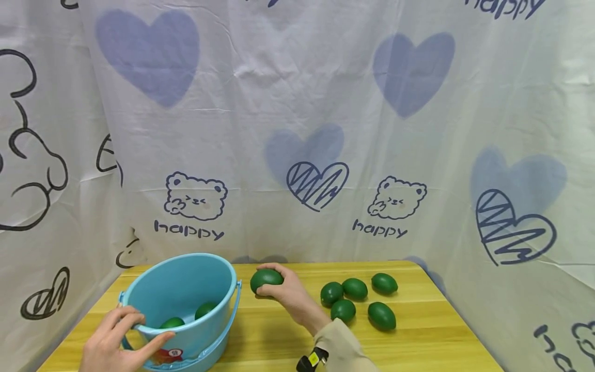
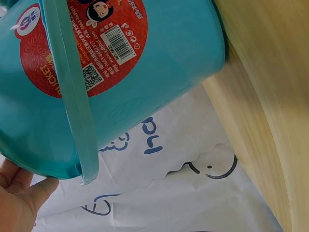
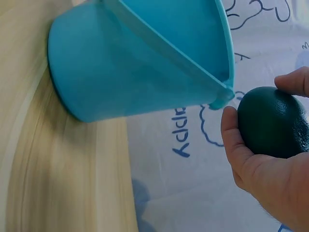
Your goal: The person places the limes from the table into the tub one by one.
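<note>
A light blue bucket (image 1: 223, 315) stands at the left of the wooden table, its handle hanging down at the side. My left hand (image 1: 113, 338) grips the bucket's near left rim; the left wrist view shows the thumb and fingers at that rim (image 2: 43, 176). Inside the bucket lie two green avocados (image 1: 172, 323), partly hidden by its wall. To the right of the bucket, my right hand (image 1: 293, 297) holds a dark green avocado (image 1: 267, 280) above the table, between thumb and fingers. In the right wrist view this avocado (image 3: 270, 123) is close to the bucket's rim.
Several more avocados (image 1: 382, 316) lie loosely grouped on the right half of the table (image 1: 427, 336). A white curtain (image 1: 260, 222) printed with hearts and bears hangs behind the table and along both sides.
</note>
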`<state>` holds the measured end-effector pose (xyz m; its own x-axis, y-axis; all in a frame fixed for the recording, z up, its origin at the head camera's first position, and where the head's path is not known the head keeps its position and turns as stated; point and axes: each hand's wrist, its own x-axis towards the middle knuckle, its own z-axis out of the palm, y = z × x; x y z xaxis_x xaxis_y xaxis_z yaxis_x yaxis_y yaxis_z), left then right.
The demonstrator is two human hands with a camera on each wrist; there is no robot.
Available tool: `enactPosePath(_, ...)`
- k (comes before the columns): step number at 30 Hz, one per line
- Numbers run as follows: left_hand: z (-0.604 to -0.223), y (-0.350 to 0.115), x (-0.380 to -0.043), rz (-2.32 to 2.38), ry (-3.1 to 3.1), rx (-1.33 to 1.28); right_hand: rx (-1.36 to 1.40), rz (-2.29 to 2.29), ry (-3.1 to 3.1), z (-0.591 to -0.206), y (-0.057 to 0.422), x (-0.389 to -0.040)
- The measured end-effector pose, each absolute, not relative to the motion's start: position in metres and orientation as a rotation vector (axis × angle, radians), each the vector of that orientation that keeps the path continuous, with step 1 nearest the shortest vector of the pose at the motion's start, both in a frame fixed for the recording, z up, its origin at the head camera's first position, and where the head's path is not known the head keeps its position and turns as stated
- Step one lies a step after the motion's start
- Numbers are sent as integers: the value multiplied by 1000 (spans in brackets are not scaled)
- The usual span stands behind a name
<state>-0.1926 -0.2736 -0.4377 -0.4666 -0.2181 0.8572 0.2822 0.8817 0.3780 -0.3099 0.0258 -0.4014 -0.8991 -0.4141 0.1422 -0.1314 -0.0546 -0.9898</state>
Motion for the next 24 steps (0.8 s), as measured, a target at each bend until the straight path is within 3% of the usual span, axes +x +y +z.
enactPosePath(24,-438,-273,-194,-579,-1987,-26,-671,-2005,2185,-379,-10,-305)
